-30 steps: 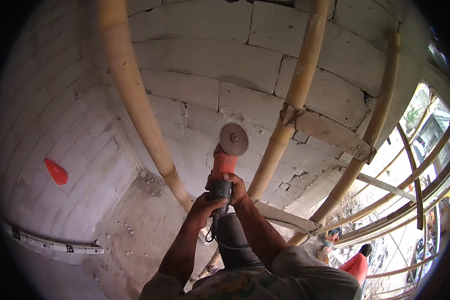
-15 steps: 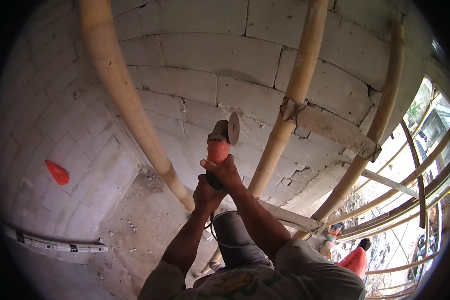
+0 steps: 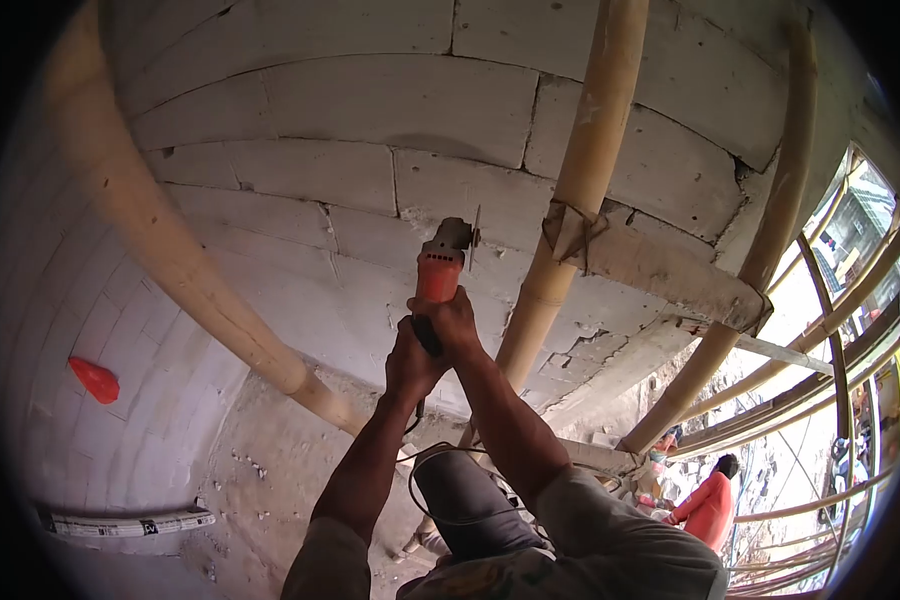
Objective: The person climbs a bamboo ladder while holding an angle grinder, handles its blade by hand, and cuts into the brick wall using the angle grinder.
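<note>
The right hand (image 3: pixel 450 325) has its fingers curled round the lower body of the grinder (image 3: pixel 439 274); the left hand (image 3: pixel 410 366) is closed just below, round the dark handle. The tool points up before the wall (image 3: pixel 340 170), left of a pole (image 3: pixel 538 300). Whether its disc (image 3: pixel 476 240) touches the blocks, I can't tell.

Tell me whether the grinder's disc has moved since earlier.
Yes: the disc moved up, roughly level with the lashing on the middle bamboo pole, and turned edge-on.
</note>
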Motion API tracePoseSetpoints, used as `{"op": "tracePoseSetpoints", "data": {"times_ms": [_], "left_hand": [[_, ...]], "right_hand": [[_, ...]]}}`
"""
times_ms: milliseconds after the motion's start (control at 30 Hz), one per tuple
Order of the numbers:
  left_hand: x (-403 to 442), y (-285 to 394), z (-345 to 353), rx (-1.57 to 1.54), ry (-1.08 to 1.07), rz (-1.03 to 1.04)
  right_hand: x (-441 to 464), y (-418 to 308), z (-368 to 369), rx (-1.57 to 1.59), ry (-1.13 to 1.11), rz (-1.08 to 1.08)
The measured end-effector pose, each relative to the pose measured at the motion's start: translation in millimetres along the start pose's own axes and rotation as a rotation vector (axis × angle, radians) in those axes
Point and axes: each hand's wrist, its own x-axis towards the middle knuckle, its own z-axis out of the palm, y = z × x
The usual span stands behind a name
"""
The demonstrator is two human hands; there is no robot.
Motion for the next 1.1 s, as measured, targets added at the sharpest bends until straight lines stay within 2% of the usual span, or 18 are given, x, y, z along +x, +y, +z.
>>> {"op": "tracePoseSetpoints", "data": {"times_ms": [133,200,333,400,467,500,533,567,633,700,733,800,933,1000,1100], "left_hand": [[34,-10,16,-0.047,0.019,0.166],[50,-8,16,-0.027,-0.022,0.145],[65,14,2,-0.029,-0.096,0.072],[69,5,7,-0.085,-0.022,0.200],[74,1,11,-0.030,-0.008,0.186],[78,-7,17,-0.005,0.066,0.305],[83,-5,16,0.000,0.016,0.322],[87,-2,15,0.005,-0.033,0.339],[70,22,-7,0.015,-0.073,0.288],[55,26,-10,0.026,-0.026,0.163],[53,26,-13,0.013,-0.026,0.182],[48,24,-14,-0.009,-0.043,0.212],[41,15,-22,-0.200,-0.057,0.443],[30,17,-36,-0.184,-0.100,0.443],[-9,25,-66,-0.136,0.209,0.542]], "right_hand": [[19,-13,-10,0.036,-0.002,0.022],[33,-9,-10,0.075,0.049,0.021],[34,-27,-4,0.011,0.245,-0.056],[29,-39,-1,-0.050,0.351,-0.149],[38,-35,-2,0.030,0.229,-0.117],[46,-32,-5,0.010,0.159,-0.099],[53,-30,-8,-0.011,0.088,-0.082],[44,-40,-9,0.006,0.109,-0.118],[41,-45,-10,-0.015,0.105,-0.039],[43,-32,-2,-0.015,0.204,-0.104],[39,-36,0,-0.016,0.253,-0.122],[33,-40,-4,0.012,0.174,-0.153],[7,-73,-15,-0.088,0.099,-0.186],[31,-51,-12,0.067,0.039,-0.195],[28,-59,-16,0.046,0.035,-0.220]]}}
